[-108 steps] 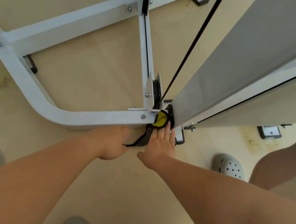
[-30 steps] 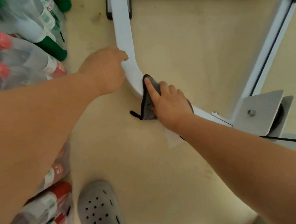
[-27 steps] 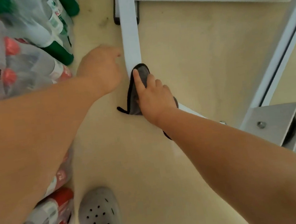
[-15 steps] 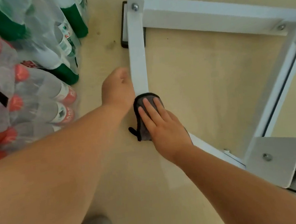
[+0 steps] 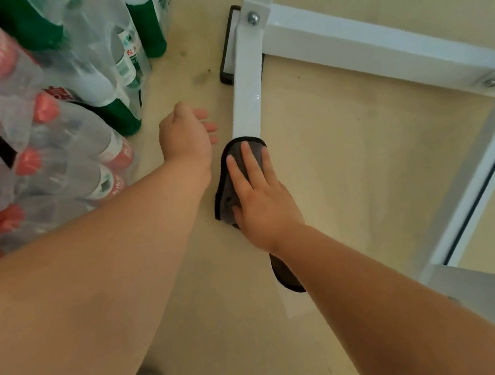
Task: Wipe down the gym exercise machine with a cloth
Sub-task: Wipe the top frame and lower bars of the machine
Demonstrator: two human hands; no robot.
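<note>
Three straight fingers (image 5: 252, 168) of my right hand (image 5: 260, 204) press the grey, black-edged cloth (image 5: 224, 186) onto the glossy white bar (image 5: 247, 95); my left hand (image 5: 186, 135) hangs beside, loose and empty.

Cloth (image 5: 226, 193): grey, black edging. Machine frame (image 5: 247, 95): white, black foot (image 5: 225, 67). Bottles (image 5: 89, 149): clear, red or green labels; floor (image 5: 344, 162) beige.

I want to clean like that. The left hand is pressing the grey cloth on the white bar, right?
No, the head view shows the right hand pressing the grey cloth on the white bar; the left hand holds nothing.
</note>
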